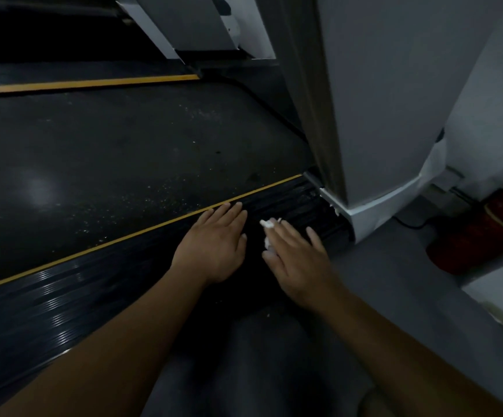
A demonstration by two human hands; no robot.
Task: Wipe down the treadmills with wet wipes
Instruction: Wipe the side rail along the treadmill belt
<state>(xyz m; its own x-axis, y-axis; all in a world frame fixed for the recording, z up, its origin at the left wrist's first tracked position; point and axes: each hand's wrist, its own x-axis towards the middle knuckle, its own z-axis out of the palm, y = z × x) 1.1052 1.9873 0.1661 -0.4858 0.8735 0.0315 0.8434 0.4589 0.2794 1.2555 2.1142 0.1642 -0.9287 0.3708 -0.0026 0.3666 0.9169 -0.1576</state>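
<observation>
Right hand [297, 260] presses the wet wipe [266, 224] flat on the treadmill's side rail [63, 311] to scrub. Left hand [214, 245], flat alongside, likely braces.

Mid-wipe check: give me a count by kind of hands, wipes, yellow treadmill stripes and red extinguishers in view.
Hands: 2, the left hand and the right hand
Wipes: 1, the wet wipe under the right hand
Yellow stripes: 2, the near stripe and the far stripe
Extinguishers: 1, the red fire extinguisher
Total: 6
</observation>
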